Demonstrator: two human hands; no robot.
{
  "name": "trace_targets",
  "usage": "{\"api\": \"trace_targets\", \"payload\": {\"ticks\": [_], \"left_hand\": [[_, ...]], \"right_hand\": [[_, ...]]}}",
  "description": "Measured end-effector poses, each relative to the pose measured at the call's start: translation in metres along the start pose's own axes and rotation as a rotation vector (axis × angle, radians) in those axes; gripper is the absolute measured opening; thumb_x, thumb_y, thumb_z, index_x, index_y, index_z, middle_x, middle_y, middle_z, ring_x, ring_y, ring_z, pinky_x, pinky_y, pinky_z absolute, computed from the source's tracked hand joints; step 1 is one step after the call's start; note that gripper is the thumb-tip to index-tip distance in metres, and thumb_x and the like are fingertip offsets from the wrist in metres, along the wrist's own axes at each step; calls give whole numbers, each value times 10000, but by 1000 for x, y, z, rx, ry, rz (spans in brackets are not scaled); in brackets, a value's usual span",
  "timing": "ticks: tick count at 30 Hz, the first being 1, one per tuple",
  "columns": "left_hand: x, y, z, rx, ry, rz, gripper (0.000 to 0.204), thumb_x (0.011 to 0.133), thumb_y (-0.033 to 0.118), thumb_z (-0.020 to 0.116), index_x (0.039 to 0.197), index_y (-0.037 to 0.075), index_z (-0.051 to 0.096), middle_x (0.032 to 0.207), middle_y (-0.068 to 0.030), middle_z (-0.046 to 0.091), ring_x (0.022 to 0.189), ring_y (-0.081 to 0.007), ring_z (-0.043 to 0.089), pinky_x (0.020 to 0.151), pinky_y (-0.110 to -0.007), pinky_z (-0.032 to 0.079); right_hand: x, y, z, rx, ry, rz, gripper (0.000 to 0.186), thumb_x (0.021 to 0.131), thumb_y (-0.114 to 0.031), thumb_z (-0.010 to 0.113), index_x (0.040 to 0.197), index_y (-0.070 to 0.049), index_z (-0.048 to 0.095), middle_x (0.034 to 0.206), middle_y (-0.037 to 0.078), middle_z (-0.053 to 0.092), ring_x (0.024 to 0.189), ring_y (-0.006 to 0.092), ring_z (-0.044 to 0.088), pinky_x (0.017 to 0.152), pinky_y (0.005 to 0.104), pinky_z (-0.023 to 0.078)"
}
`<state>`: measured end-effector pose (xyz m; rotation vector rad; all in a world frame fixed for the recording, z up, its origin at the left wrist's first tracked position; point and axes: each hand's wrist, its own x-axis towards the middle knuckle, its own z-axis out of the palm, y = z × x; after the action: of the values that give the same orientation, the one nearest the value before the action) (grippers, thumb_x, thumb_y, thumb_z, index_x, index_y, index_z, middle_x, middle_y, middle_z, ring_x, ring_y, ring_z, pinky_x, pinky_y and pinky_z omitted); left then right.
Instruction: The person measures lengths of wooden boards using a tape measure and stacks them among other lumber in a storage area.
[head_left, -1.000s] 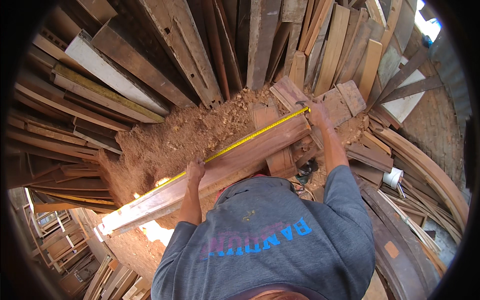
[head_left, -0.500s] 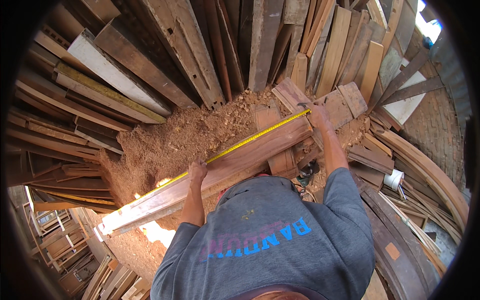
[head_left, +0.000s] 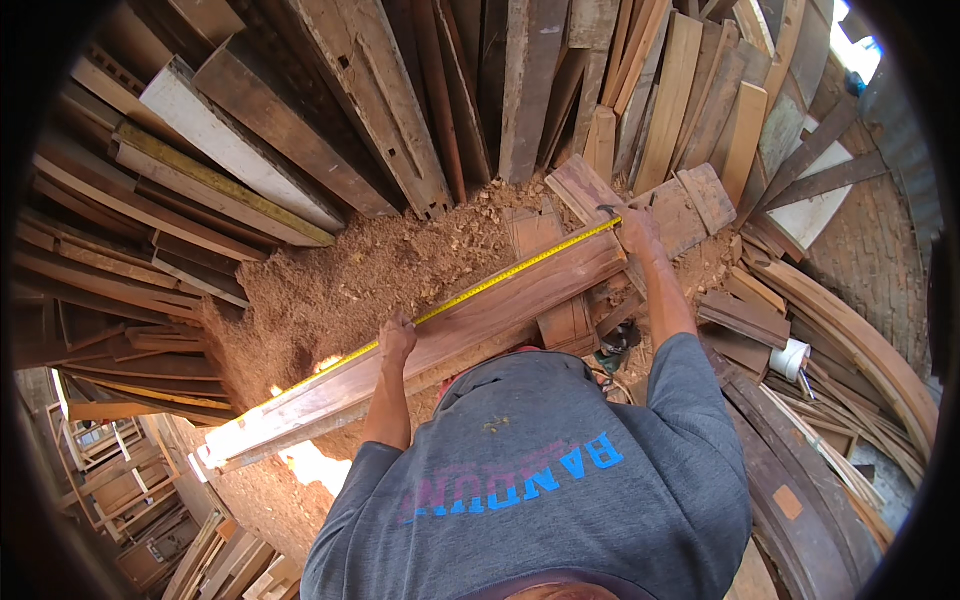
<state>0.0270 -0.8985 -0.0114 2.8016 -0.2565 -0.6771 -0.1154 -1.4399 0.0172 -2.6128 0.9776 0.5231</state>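
A long reddish-brown board (head_left: 505,295) lies diagonally across the middle, with a yellow tape measure (head_left: 520,268) stretched along its far edge and a sunlit left end. My left hand (head_left: 398,338) is closed over the tape and board edge, left of centre. My right hand (head_left: 638,232) grips the tape at the board's right end; a small dark item by its fingers is too small to name. Short crosswise wood pieces (head_left: 565,325) lie beneath that end. A grey T-shirt (head_left: 530,470) with printing fills the lower middle.
Many upright planks (head_left: 525,90) lean around the far and left sides. Shavings and sawdust (head_left: 350,270) lie beyond the board. At right are curved timbers (head_left: 840,330), a white cylindrical container (head_left: 788,358) and loose strips. A dark green power tool (head_left: 615,345) sits under the board's right part.
Both hands stay on the tape and board in nearly the same places. The picture has shifted very slightly to the right, most noticeably the planks at left and my left hand.
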Motion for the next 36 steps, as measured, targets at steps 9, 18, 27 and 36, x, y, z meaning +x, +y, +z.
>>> {"api": "trace_targets", "payload": {"ticks": [9,18,27,36], "left_hand": [[0,3,-2,8,-4,-30,132,816,211,643,868,90,655,879,-164,694,901,-357,666,800,-466,509],[2,2,-1,6,-12,-48,145,812,225,646,862,90,662,881,-175,696,889,-360,669,793,-470,510],[3,1,-2,3,-29,-56,147,803,222,670,877,96,654,885,-155,697,907,-357,664,811,-473,502],[1,8,-6,-6,-19,-53,128,797,197,672,856,86,652,893,-156,690,919,-363,657,828,-472,502]], "right_hand": [[3,4,7,3,35,-12,483,813,-94,657,1283,-190,597,1357,154,518,1255,397,471,1011,472,456],[-1,1,-1,31,20,-43,442,831,-89,587,1262,-186,603,1344,174,524,1249,407,471,1000,470,459],[0,1,3,18,37,-20,455,830,-100,618,1272,-205,601,1334,172,531,1244,416,476,1000,468,458],[3,4,8,18,40,-8,476,823,-107,630,1284,-223,596,1328,172,534,1237,416,482,997,477,461]]}}
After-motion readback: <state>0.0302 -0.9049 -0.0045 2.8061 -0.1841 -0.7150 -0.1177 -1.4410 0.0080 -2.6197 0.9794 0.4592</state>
